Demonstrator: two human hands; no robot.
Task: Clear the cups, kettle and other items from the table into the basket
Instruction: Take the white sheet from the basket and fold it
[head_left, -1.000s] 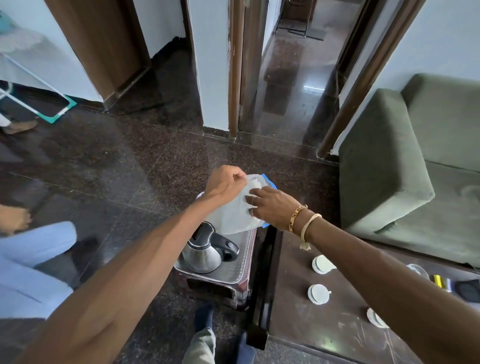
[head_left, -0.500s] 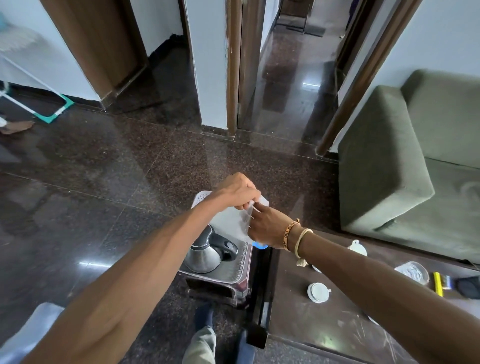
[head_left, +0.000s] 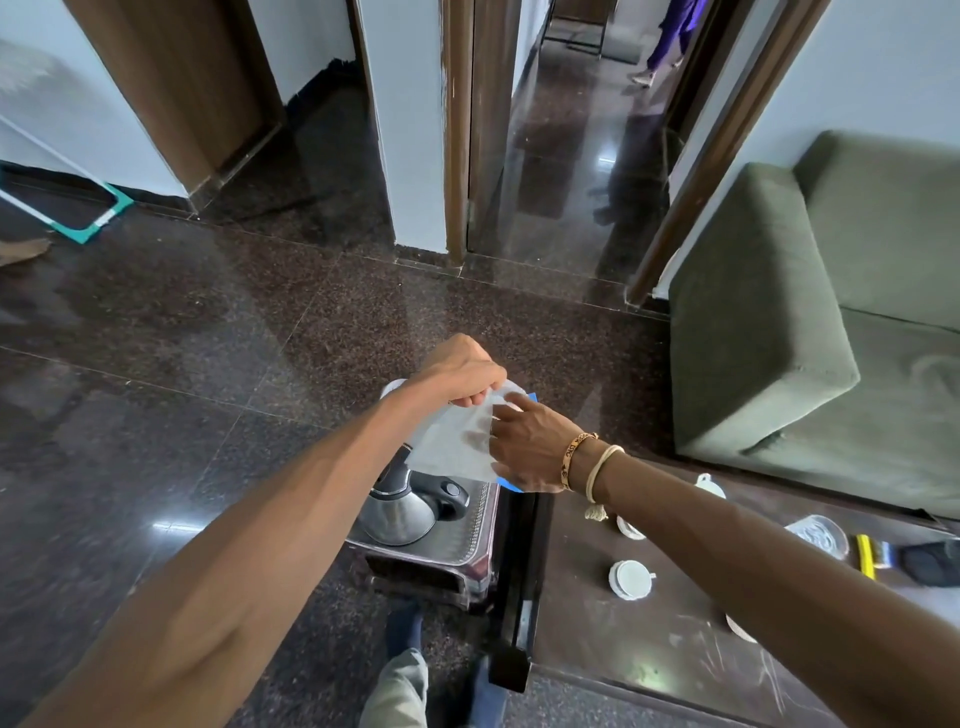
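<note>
Left hand (head_left: 462, 371) and right hand (head_left: 530, 452) both out! Cups (head_left: 630, 578) on the worktop (head_left: 597, 675) lower right, kettle (head_left: 400, 512) in the basket (head_left: 477, 525) at centre. Just above it, left pinches the white packet (head_left: 452, 447) at its top, right holds its side.

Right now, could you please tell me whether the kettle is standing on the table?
No, the kettle sits inside the basket, which stands beside the table.
</note>
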